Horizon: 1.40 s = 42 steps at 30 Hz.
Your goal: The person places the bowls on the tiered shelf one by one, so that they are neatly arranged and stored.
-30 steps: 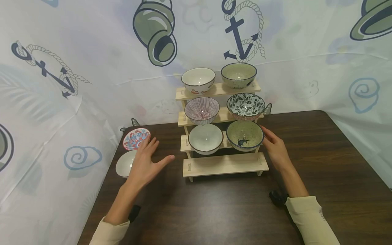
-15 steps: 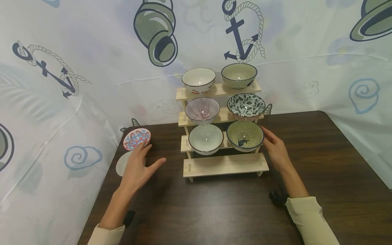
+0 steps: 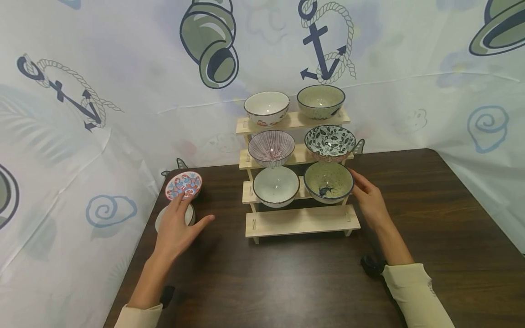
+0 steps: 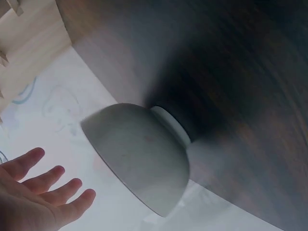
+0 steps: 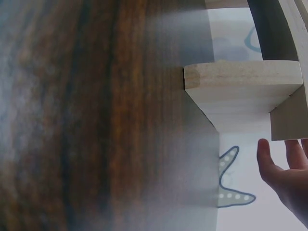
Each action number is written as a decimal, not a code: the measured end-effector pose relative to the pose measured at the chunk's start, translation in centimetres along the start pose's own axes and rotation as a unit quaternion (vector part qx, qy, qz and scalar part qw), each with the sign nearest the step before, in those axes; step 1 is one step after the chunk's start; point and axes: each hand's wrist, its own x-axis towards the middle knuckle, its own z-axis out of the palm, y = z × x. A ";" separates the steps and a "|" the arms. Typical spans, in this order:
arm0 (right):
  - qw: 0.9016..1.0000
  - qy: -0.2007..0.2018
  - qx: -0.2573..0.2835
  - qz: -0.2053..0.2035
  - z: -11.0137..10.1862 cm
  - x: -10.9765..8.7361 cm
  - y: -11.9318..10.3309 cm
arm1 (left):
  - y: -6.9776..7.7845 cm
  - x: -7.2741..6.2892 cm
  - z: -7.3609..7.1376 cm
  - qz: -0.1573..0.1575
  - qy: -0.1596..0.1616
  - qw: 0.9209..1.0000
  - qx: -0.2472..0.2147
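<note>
My left hand point(image 3: 175, 230) reaches over a small white bowl point(image 3: 190, 216) on the table's left side, fingers spread and thumb held apart. The left wrist view shows that bowl point(image 4: 139, 156) standing on its foot, with the fingers beyond its rim. Behind it sits a bowl with a red and blue pattern point(image 3: 183, 184), which my fingertips overlap in the head view. At the stand's right side, my right hand point(image 3: 369, 198) has its fingers against the outside of a green bowl with a fish design point(image 3: 328, 182); part of the fingers is hidden behind that bowl.
A stepped wooden stand point(image 3: 303, 222) holds bowls in pairs on its upper steps. Left of the green bowl is a white bowl point(image 3: 276, 187); behind are a striped bowl point(image 3: 271, 148) and a leaf-patterned bowl point(image 3: 330, 142). A printed cloth point(image 3: 389, 109) hangs at the back.
My left hand has moved left and down, from beside the patterned bowl to over the small white bowl. My right hand has stayed at the green bowl.
</note>
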 end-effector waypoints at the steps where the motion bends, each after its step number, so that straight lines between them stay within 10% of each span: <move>1: 1.000 -0.001 -0.001 0.000 0.0 0.0 0.1 | -0.2 0.0 0.0 0.002 0.005 1.000 0.006; 16: 1.000 -0.003 0.004 -0.002 0.0 0.0 -0.1 | -2.7 0.1 0.9 0.006 0.036 0.999 0.028; 42: 1.000 -0.013 0.007 0.000 0.0 -0.2 -0.2 | -5.9 -0.4 2.0 -0.112 -0.038 0.992 0.053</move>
